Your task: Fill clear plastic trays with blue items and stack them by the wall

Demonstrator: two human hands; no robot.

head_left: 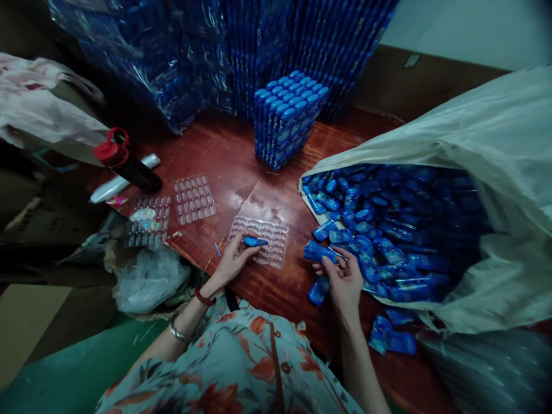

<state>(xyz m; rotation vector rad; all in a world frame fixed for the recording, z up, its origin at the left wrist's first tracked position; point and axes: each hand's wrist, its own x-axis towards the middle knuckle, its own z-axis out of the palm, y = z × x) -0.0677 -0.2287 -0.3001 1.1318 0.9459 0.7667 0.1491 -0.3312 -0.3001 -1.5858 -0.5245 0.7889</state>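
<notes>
Just over a clear plastic blister tray (273, 253) on the wooden table, my left hand (233, 259) is closed on a small blue bottle (254, 241). Rows of moulded hollows fill the tray. My right hand (342, 279) grips another blue bottle (318, 252) between thumb and fingers, beside the mouth of a white sack (448, 138). Many similar blue bottles (388, 230) spill from that sack towards my right hand. Below this hand, a loose blue bottle (318, 290) lies on the table. The print on the bottles is too small to read.
Behind the tray stands a block of packed blue bottles (287, 121), with tall blue stacks (259, 52) further back. Two more clear trays (194, 199) lie at the left, near a dark flask with a red lid (144, 175). Loose blue pieces (392, 336) rest below the sack.
</notes>
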